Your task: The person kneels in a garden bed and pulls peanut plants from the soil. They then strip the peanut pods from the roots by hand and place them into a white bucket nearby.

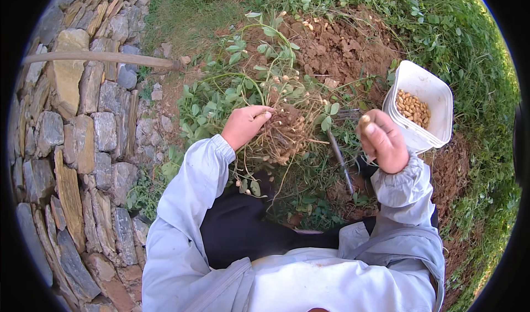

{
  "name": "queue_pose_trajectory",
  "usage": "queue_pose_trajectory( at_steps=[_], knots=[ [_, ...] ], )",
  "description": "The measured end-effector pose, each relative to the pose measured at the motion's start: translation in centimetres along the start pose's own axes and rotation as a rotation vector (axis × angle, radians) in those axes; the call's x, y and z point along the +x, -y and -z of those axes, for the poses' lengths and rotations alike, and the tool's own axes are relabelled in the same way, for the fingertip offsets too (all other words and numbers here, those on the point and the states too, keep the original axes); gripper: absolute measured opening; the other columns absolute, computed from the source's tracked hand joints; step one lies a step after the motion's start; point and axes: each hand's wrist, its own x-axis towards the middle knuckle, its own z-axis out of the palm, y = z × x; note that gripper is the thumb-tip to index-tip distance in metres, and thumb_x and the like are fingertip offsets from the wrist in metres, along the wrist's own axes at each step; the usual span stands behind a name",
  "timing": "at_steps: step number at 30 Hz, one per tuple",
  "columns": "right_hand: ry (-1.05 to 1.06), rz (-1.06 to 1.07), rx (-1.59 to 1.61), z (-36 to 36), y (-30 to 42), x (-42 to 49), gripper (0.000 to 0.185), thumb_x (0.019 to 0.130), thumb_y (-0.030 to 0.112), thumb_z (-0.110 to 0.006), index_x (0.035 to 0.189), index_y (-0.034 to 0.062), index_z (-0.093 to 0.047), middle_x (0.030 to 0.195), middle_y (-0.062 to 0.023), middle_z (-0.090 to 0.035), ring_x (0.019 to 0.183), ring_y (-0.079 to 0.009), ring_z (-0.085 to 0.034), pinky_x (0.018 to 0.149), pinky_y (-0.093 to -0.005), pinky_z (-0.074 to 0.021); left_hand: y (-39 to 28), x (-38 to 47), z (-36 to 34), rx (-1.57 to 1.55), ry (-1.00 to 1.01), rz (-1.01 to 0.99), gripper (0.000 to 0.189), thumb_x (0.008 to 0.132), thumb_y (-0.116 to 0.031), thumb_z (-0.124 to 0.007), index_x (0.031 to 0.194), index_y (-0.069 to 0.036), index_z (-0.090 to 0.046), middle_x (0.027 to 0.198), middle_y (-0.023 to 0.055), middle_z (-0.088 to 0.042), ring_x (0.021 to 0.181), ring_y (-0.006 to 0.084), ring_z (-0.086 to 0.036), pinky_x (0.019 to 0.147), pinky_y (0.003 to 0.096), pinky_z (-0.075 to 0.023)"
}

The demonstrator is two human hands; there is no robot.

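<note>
My left hand (247,126) is closed on the base of an uprooted peanut plant (285,136), where soil clings to the tangled roots. Several pods hang among those roots, and the leafy stems spread away from me over the ground. Raised to the right of the plant, my right hand (383,140) pinches a peanut pod (365,119) between thumb and fingers. Just beyond that hand stands a white plastic bucket (441,105), tilted, with shelled-looking tan peanut pods (413,109) heaped on its bottom. Its near-left rim lies close to my knuckles.
Between plant and bucket, a metal hand tool (340,161) lies in the weeds. A long wooden handle (103,57) extends over the stone paving (103,132) at left. Dug-up soil (343,47) with loose pods (308,24) is ahead; green foliage (476,63) borders the right.
</note>
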Motion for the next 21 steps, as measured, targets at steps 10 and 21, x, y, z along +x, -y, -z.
queue_pose_trajectory(
  at_steps=[10, 21],
  knots=[
    [-0.531, 0.268, -0.668, 13.8, -4.9, 2.1, 0.031, 0.092, 0.015, -0.059, 0.117, -0.0018, -0.056, 0.097, -0.0118, -0.065, 0.089, -0.0196, -0.062, 0.081, -0.0295, -0.0485, -7.0, -0.7, 9.9, -0.493, -0.179, 0.123, 0.023, 0.090, -0.016, -0.061, 0.106, -0.001, -0.068, 0.091, -0.0020, -0.065, 0.084, 0.0064, -0.055, 0.077, 0.0216, -0.0426],
    [-0.069, 0.322, -0.418, -10.4, -7.6, 4.0, 0.034, 0.081, 0.023, -0.072, 0.106, 0.0029, -0.062, 0.097, -0.0136, -0.061, 0.081, -0.0249, -0.063, 0.074, -0.0353, -0.0505, -5.1, -2.5, 8.9, -0.556, -0.253, 0.132, 0.036, 0.088, -0.014, -0.063, 0.120, 0.001, -0.059, 0.108, 0.0016, -0.062, 0.091, 0.0082, -0.055, 0.081, 0.0232, -0.0436]
  ],
)
